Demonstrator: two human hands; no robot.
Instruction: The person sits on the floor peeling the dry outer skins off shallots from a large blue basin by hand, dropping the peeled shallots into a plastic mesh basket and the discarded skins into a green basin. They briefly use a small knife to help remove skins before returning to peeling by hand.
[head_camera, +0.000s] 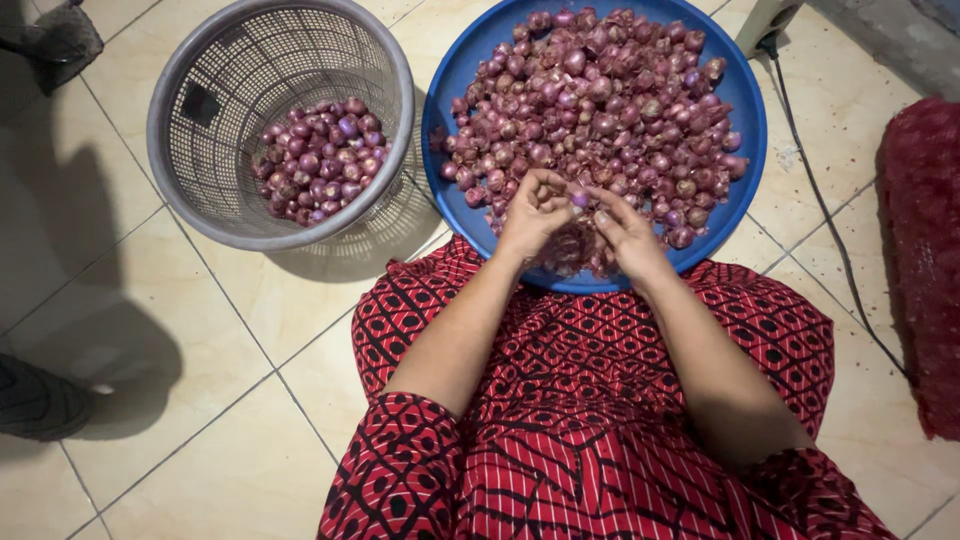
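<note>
The beige tiled floor (200, 330) carries a grey mesh basket (200, 150) and a blue basin (745, 120). A red net sack (925, 260) and black cable (830, 220) lie alongside.

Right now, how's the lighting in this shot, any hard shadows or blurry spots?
Head view: even, soft light; the grey basket throws a meshed shadow on the tile floor, and a broad dark shadow covers the left tiles. Both hands, left hand and right hand, look sharp over the blue basin; no glare.

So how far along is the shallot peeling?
Early on, by the look of it. A small batch of shiny shallots sits in the grey basket. Both hands hold one shallot. The blue basin stays heaped with unpeeled ones.
</note>
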